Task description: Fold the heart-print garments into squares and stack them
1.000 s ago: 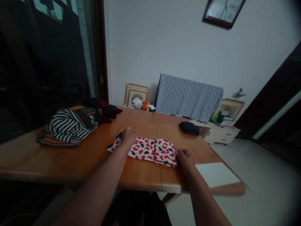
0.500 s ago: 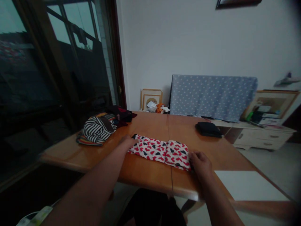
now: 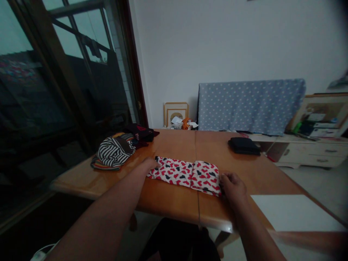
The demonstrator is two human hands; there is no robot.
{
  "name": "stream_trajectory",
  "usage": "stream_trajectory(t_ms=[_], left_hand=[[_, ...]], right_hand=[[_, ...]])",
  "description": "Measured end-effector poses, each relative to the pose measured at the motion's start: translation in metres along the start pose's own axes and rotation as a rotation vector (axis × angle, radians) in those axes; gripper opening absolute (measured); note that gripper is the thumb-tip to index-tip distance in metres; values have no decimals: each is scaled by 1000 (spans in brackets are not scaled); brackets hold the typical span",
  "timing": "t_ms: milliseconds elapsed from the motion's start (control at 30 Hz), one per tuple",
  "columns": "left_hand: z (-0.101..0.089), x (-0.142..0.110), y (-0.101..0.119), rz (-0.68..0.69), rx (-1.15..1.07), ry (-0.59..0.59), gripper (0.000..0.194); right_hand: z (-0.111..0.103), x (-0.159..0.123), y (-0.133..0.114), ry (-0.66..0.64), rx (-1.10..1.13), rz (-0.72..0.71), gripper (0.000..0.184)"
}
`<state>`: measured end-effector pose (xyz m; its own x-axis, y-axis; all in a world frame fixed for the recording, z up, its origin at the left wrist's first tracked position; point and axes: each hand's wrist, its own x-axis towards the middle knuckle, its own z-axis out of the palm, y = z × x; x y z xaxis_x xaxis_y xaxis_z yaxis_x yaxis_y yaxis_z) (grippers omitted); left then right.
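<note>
A white cloth printed with red and dark hearts (image 3: 187, 174) lies folded into a long strip on the wooden table (image 3: 174, 145). My left hand (image 3: 150, 164) rests on the strip's left end, fingers closed over the edge. The strip's right end is pinched in the curled fingers of my right hand (image 3: 231, 183). The cloth lies flat between the two hands.
A heap of clothes, striped black and white on top (image 3: 114, 151), sits at the table's left. A folded dark item (image 3: 243, 145) lies at the far right, a white sheet (image 3: 293, 214) at the near right corner. Behind stand a dotted blue cover (image 3: 248, 105), picture frames and low drawers.
The view swung left and levelled, bringing the window into sight. My left hand slid from on top of the cloth to its left end. The right hand stays at the right end.
</note>
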<state>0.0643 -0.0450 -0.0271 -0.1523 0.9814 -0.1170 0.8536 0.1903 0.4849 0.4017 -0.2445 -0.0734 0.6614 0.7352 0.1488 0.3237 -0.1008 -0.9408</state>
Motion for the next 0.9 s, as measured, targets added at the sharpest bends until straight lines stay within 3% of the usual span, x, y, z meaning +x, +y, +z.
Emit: stream_trajectory(t_ms=[133,267,400,633,900], left_hand=[[-12,-2,17,9,99,-19,32],[-25,-12,43,116,115,-52,41],[-23,-30,74,275,127,-113,38],[10,-66,106,462,268,46,44],[50,-97,105,563,282,-63,45]], right_hand=[[2,1,2,10,9,5,35],[2,3,4,-3,-32,-25,32],[2,4,5,-12,-51,-46,32],[5,7,9,14,27,-28,31],[6,6,9,0,51,-23,29]])
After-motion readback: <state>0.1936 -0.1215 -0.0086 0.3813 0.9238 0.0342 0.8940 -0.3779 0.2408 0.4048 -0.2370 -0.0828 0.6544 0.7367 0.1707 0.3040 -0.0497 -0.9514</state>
